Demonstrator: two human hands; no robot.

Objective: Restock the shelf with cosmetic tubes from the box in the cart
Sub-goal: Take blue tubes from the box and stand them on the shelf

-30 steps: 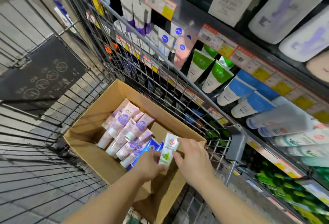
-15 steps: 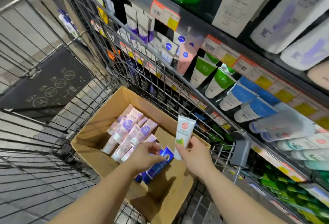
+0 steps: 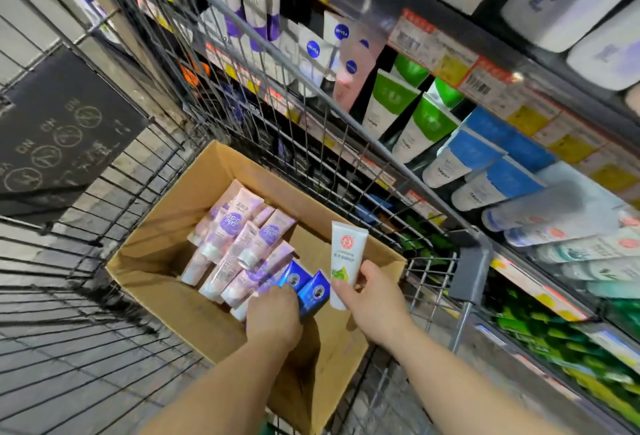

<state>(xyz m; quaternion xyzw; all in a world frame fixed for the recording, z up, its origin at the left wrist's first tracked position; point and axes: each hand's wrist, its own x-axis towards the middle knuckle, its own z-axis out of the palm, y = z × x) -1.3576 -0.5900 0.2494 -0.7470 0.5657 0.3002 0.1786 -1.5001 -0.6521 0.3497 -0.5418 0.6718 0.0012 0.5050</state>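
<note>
Landmark: open brown cardboard box (image 3: 166, 261), standing inside the wire-mesh shopping cart (image 3: 242, 95); all places below are given relative to it.

Pink-and-lilac plastic tubes (image 3: 239, 237): loose heap at the box's far-left inner half, caps mostly toward its near wall. Judged dumped stock not yet picked, hence the disorder.

Left hand (image 3: 275, 313): down in the box at its near middle, fingers curled over the two dark blue glossy cartons (image 3: 306, 287). Gripping them, as far as the knuckles allow a reading; fingertips are hidden. Judged to be lifting or parting them to reach stock.

Blue cartons, position: directly under and just beyond the left hand, touching the near edge of the pink heap.

White plastic tube with red round emblem and green leaf print (image 3: 346, 258): held upright above the box's right half, crimped end up, capped end hidden in the hand. Upright hold likely suits reading the label and matching a shelf slot.

Right hand (image 3: 372, 299): over the box's right wall, thumb and fingers pinching the white tube's lower end.

Store shelf with price tags (image 3: 450, 64): beyond the box's far-right side, past the cart mesh; green, blue and white tubes lie in tilted rows there. White tube well apart from it, not yet placed.
</note>
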